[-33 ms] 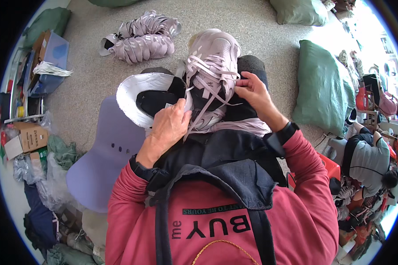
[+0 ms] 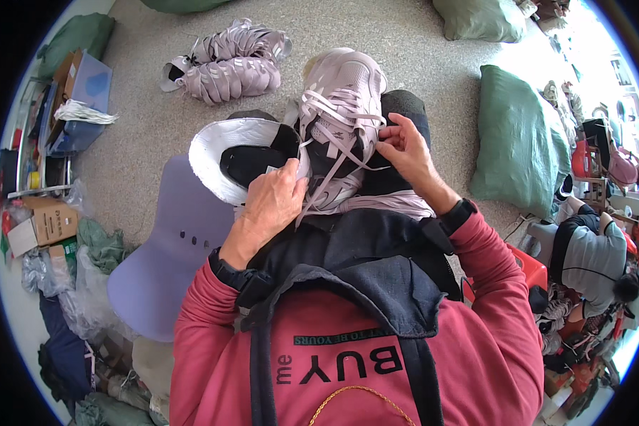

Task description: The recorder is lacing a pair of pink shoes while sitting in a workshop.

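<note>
A pale pink shoe upper (image 2: 355, 78) lies over my lap, toe pointing away from me, its pink laces (image 2: 328, 153) loosely crossed over the front. My left hand (image 2: 273, 200) is closed at the upper's left edge, beside a white-rimmed upper (image 2: 209, 153) with a black lining that opens toward me. What its fingertips grip is partly hidden. At the right eyelet edge, my right hand (image 2: 408, 150) pinches the pink upper with thumb and forefinger, its other fingers bent. More pink uppers (image 2: 387, 201) lie across my lap beneath.
Two stacks of nested pink uppers (image 2: 234, 77) lie on the speckled floor ahead. A lilac chair (image 2: 165, 241) stands at my left, a full green sack (image 2: 515, 142) at the right. Far right, another person (image 2: 589, 248) bends among shoes. Boxes (image 2: 53, 221) and plastic bags line the left.
</note>
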`<state>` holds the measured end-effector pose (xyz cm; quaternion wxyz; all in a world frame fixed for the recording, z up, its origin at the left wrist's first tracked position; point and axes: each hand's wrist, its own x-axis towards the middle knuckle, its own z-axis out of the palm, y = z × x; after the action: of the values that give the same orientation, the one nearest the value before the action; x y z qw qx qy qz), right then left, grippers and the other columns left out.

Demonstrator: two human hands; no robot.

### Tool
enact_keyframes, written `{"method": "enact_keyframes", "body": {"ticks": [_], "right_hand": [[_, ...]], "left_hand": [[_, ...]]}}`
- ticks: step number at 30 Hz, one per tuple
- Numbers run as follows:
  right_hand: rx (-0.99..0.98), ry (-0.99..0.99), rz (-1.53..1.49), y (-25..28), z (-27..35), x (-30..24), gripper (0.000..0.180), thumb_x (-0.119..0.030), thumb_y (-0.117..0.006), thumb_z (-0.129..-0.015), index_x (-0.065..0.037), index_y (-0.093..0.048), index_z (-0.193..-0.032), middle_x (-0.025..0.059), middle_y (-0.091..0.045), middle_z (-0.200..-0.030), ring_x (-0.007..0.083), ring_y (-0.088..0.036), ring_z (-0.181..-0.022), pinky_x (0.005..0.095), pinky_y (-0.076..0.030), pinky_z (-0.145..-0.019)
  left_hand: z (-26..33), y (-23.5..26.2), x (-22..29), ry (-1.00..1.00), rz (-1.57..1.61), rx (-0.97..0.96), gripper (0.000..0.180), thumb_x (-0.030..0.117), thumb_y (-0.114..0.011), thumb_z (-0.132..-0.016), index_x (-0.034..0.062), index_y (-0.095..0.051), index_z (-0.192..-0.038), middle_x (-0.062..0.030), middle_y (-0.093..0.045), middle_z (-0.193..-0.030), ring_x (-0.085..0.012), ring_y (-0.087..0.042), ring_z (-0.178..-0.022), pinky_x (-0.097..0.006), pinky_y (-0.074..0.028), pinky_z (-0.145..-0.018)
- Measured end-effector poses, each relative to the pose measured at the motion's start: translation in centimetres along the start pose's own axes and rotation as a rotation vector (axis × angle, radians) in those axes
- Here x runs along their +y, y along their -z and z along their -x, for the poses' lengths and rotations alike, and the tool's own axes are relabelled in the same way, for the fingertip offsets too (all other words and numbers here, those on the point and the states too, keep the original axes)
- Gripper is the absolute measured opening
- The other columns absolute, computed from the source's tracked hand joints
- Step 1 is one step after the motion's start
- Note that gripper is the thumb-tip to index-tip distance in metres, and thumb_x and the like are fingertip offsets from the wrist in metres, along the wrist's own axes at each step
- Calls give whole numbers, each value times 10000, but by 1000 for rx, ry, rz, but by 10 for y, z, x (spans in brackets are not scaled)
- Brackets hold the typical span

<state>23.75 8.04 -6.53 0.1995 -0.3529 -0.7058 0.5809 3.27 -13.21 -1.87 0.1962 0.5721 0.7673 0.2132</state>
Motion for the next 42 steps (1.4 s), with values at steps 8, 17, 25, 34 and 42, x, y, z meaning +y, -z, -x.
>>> {"method": "enact_keyframes", "body": {"ticks": [8,17,25,34,42], "right_hand": [[-44,142,-93,-22,-9,-28,564,-28,-683,-897,-5,-451,-1410,60,-639,-998,117,-621,-879,259,-539,-794],[-39,276,206,-32,-17,-56,588,2,-696,-851,-35,-488,-1400,69,-638,-939,151,-634,-793,294,-541,-733],[-84,519,526,-35,-19,-69,612,62,-664,-826,-34,-476,-1400,104,-602,-953,237,-613,-797,341,-531,-745],[-118,574,749,-37,-24,-75,506,1,-618,-830,29,-486,-1317,183,-609,-968,366,-641,-935,445,-518,-802],[-312,520,929,-38,-30,-96,474,8,-592,-860,8,-460,-1315,184,-581,-999,371,-652,-883,458,-530,-733]], "left_hand": [[-1,-6,-6,-30,91,58,194,121,-642,-902,-16,-524,-973,-263,-636,-742,-462,-647,-732,-530,-495,-632],[-35,6,-4,9,240,301,307,175,-758,-884,-21,-599,-1060,-148,-654,-880,-275,-672,-784,-366,-542,-725],[-74,-4,-12,17,370,278,454,133,-762,-867,-31,-555,-1237,-145,-626,-1040,-218,-623,-837,-337,-537,-771],[-73,-11,-15,17,334,321,363,120,-725,-878,-24,-575,-1176,-144,-606,-992,-260,-626,-851,-364,-522,-781],[-73,-12,-14,-4,320,361,321,115,-703,-888,-25,-585,-1152,-153,-592,-969,-289,-621,-838,-376,-514,-765]]}}
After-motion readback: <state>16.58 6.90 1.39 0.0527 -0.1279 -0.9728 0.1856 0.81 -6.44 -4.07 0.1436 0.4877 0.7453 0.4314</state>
